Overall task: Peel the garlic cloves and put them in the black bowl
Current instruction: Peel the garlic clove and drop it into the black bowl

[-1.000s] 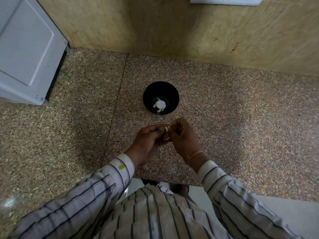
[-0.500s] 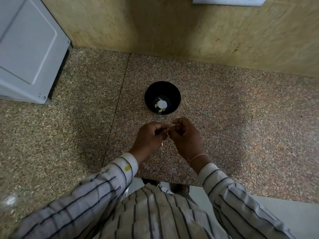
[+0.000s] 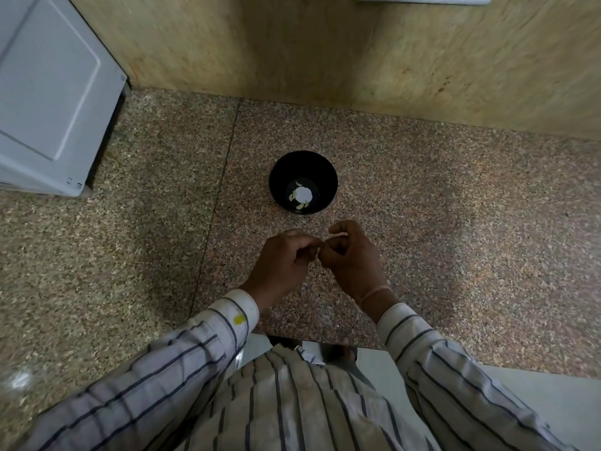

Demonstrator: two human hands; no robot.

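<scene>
The left hand [image 3: 283, 260] and right hand [image 3: 353, 255] meet above the near middle of the desk [image 3: 455, 222], fingertips touching. Both have their fingers curled in. Thumb and forefinger of each pinch a clove [image 3: 318, 252] between them. It is almost wholly hidden by the fingers, so I cannot tell whether it has its skin on. The right forefinger arches up higher than the rest of that hand.

The bowl [image 3: 283, 172] stands upright on the desk just beyond the hands, apart from them. A few pale cloves [image 3: 300, 205] lie at its bottom round a white round patch [image 3: 304, 194].

The desk is speckled stone with a thin seam [image 3: 221, 190] running near to far, left of the bowl. A white box-like appliance [image 3: 48, 92] sits at the far left against the tan wall [image 3: 292, 43]. Striped sleeves [image 3: 422, 349] cover both arms. The left cuff carries a yellow spot [image 3: 239, 319], and a pale thread band [image 3: 374, 292] circles the right wrist.
</scene>
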